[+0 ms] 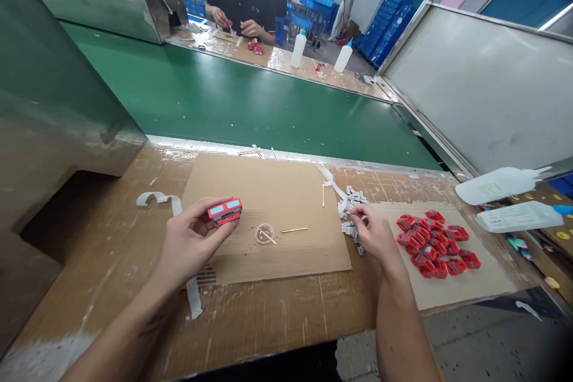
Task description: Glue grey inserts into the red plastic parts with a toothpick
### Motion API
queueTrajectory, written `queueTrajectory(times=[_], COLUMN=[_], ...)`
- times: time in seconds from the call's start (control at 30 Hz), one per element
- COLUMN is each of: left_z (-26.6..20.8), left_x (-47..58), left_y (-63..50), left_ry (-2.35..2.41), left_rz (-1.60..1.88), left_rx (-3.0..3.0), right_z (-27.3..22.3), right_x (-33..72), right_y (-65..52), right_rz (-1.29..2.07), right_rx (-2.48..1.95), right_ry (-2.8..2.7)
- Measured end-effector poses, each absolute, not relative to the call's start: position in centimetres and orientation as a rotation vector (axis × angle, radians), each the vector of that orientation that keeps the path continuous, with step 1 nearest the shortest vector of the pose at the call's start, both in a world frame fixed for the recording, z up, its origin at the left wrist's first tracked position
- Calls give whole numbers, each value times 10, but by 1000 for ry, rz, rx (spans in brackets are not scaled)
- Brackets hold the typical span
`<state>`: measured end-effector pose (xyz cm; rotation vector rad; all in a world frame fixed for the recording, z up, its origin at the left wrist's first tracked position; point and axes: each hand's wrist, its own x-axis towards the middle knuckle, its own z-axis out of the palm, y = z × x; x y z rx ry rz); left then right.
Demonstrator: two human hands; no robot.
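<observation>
My left hand [192,236] holds a small red toy car body [225,210] with light-blue windows and a grey strip, raised above the left part of a cardboard sheet [286,185]. Over a pile of small grey plastic parts [356,197], my right hand [370,228] has its thumb and fingertips pinched together; whatever sits between them is too small to make out. Between the hands, a small round dish [264,234] has a stick lying across it. A thin wooden stick [294,230] lies beside the dish, and a cotton swab [323,196] rests near the grey parts.
Several red car bodies [436,245] are heaped on cardboard at right. Two white bottles [496,185] lie behind them. A green conveyor belt [268,101] crosses beyond the table, with a co-worker [242,6] on its far side. A metal housing [67,101] stands at left.
</observation>
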<state>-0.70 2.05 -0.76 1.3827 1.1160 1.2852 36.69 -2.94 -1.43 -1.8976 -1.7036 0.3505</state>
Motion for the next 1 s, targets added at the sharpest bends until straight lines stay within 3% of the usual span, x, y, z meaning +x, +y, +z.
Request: queueTrajectory(times=[0.17, 0.37, 0.77, 1.0], left_z=[-9, -13, -13, -12], left_x=[-3, 3, 2, 1], left_y=[13, 10, 7, 4], left_ry=[969, 864, 730, 706], left_rz=[1243, 1206, 1274, 1319], left_rx=[1432, 1318, 1251, 1421], right_z=[26, 51, 10, 6], right_x=[311, 211, 179, 180], right_y=[-28, -15, -15, -14], right_rz=[297, 260, 36, 232], right_rx=[-1466, -889, -873, -870], right_ry=[-1521, -1951, -1986, -1893])
